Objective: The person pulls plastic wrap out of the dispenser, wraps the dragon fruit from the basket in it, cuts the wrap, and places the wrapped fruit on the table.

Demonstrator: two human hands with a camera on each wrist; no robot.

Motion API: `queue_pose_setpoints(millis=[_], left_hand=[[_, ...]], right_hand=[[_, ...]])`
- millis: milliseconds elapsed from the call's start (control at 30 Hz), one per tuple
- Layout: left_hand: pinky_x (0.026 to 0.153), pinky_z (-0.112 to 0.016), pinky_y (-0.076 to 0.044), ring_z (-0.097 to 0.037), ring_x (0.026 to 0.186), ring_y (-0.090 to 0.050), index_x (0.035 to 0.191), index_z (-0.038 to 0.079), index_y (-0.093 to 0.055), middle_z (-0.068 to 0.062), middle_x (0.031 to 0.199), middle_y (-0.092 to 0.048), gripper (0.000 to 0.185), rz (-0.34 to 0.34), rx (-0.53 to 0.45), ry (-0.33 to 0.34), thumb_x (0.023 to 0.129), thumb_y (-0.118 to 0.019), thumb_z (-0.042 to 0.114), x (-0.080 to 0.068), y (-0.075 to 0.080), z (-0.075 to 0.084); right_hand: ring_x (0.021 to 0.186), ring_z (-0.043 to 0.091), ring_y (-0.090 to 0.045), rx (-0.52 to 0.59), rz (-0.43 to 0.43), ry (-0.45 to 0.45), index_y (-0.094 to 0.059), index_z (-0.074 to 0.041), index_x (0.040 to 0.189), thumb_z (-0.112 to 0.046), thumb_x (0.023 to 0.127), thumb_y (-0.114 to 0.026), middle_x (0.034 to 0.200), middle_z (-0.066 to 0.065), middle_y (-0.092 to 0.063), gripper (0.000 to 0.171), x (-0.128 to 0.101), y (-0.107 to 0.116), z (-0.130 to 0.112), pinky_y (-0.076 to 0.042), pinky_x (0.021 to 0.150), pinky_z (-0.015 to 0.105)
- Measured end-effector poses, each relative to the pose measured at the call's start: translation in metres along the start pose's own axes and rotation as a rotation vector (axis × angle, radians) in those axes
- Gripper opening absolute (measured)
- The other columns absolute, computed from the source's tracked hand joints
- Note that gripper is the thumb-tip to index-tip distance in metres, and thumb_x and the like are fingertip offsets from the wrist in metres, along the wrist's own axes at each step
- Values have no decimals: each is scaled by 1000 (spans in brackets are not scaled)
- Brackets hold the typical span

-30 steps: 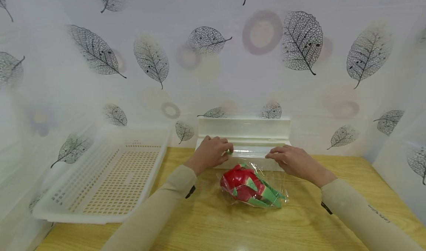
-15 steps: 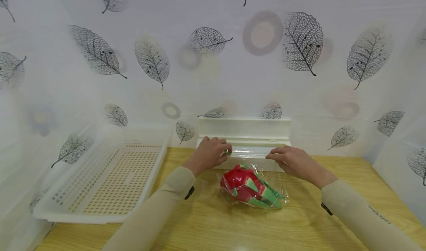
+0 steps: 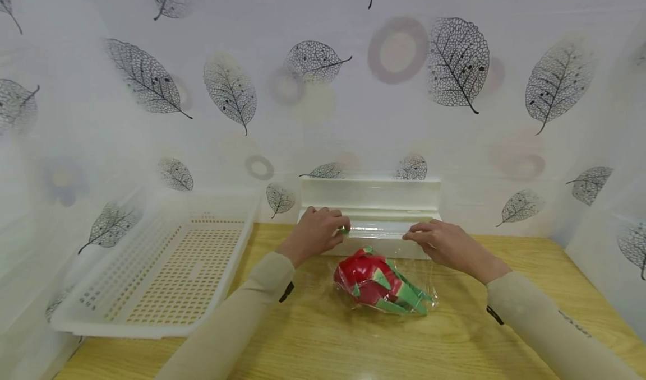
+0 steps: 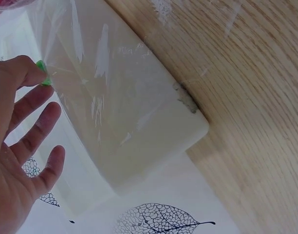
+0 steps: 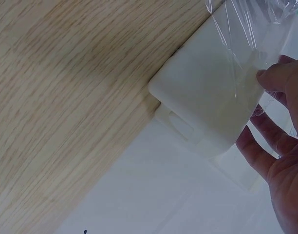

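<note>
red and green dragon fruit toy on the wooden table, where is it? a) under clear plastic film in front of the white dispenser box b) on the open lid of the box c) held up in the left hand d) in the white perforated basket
a: the red and green dragon fruit toy lies on the wooden table under clear plastic film, in front of the white dispenser box; the white perforated basket holds no fruit.

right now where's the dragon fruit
In the head view the dragon fruit lies on the wooden table, centre, on cling film just in front of the white dispenser, between both hands.
</note>
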State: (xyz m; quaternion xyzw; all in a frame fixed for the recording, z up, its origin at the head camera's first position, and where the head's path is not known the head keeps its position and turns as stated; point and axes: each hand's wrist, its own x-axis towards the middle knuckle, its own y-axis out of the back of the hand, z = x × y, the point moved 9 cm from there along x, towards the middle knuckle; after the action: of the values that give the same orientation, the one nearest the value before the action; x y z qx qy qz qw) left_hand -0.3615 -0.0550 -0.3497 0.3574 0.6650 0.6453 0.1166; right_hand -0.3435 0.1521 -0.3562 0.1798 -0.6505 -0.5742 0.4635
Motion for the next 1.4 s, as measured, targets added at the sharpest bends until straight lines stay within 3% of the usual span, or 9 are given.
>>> queue_pose_setpoints(millis=[567, 900, 1400], left_hand=[[86, -42, -56, -17, 92, -70, 105, 27, -72, 5, 104, -72, 9, 8, -33, 8, 96, -69, 27, -1, 2, -2], [90, -44, -56, -18, 95, -70, 108, 27, -71, 4, 108, -73, 12, -22, -36, 18, 96, -70, 30, -2, 1, -2], [84, -41, -54, -16, 90, -69, 107, 27, -71, 6, 102, -72, 10, 1, -42, 23, 97, -68, 28, -4, 1, -3]], right_hand=[[92, 23, -73, -2, -2, 3, -77, -12, 114, 4, 83, -78, 112, 7, -75, 35, 0, 0, 1, -61, 72, 39], [92, 24, -73, 6, -3, -1, -78, -11, 114, 3, 83, -78, 111, 8, -76, 34, 0, 1, 0, -62, 71, 38], [93, 24, -73, 3, 1, -6, -77, -12, 114, 4, 82, -78, 112, 8, -76, 36, -1, 1, 0, -62, 73, 39]])
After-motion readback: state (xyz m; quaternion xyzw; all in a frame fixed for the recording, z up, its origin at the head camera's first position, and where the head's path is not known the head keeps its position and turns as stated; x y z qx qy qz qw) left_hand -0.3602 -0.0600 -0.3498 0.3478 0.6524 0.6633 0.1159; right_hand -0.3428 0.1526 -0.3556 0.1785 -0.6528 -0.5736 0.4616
